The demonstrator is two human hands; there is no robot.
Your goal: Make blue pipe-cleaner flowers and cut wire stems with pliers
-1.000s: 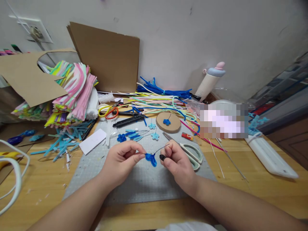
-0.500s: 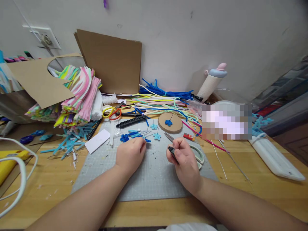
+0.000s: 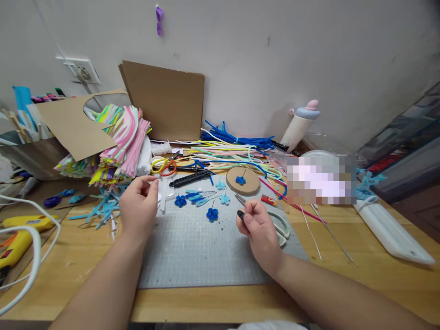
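Observation:
My left hand point(image 3: 138, 208) is raised at the mat's left edge, its fingers loosely bent and the thumb a little apart; I see nothing in it. It hides most of a white card. My right hand point(image 3: 260, 229) is closed around a small black object point(image 3: 241, 215), mostly covered by the fingers. Under and beside that hand lie scissors with pale green handles point(image 3: 283, 228). Between the hands, a dark blue fuzzy flower point(image 3: 212, 214) rests on the grey cutting mat point(image 3: 192, 256). Another dark blue flower point(image 3: 180, 201) and light blue flowers point(image 3: 224, 199) lie behind it.
A round cardboard disc point(image 3: 233, 185) bears a blue flower. Behind are a black pen-like tool point(image 3: 190, 178), red-and-yellow-handled scissors point(image 3: 168, 167) and many pipe cleaners point(image 3: 237, 156). A yellow glue gun point(image 3: 20, 243) with a white cord is at left, a white bottle point(image 3: 297, 128) at the back.
My left hand has moved away to the left and up, leaving the dark blue flower uncovered on the mat. My right hand stays closed on the black object. The view has tilted up slightly.

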